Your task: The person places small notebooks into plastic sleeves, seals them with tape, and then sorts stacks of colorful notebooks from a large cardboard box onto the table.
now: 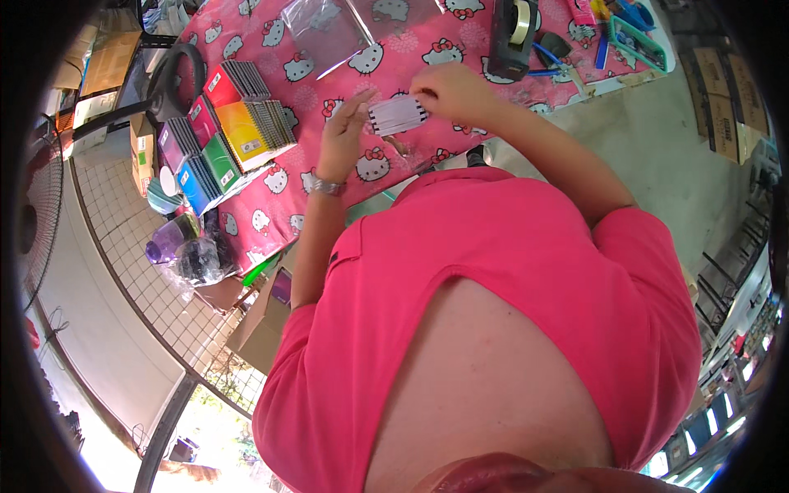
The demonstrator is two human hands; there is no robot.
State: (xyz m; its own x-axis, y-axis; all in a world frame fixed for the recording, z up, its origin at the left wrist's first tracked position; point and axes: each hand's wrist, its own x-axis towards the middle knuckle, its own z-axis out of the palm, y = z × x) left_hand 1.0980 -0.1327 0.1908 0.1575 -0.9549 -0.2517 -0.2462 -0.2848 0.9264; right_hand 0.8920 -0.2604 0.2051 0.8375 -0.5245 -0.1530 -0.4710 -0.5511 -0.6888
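A small white paper pad [397, 115] with black binding loops along its left and right ends is held just above the pink patterned tablecloth [316, 156]. My right hand [448, 92] has its fingers closed on the pad's right end. At the pad's left end is my left hand [347, 135], its fingers stretched out and the thumb close to the edge; whether it touches the pad is hard to make out. To the left stand several stacks of small spiral notebooks with red [226, 85], yellow [246, 131], green [220, 160] and blue [196, 182] covers.
A black tape dispenser [511, 41] stands at the far right, near a green basket [637, 43] and pens. Clear plastic bags [329, 33] lie at the far side. A fan [41, 197] and purple bottle [168, 238] are at the left.
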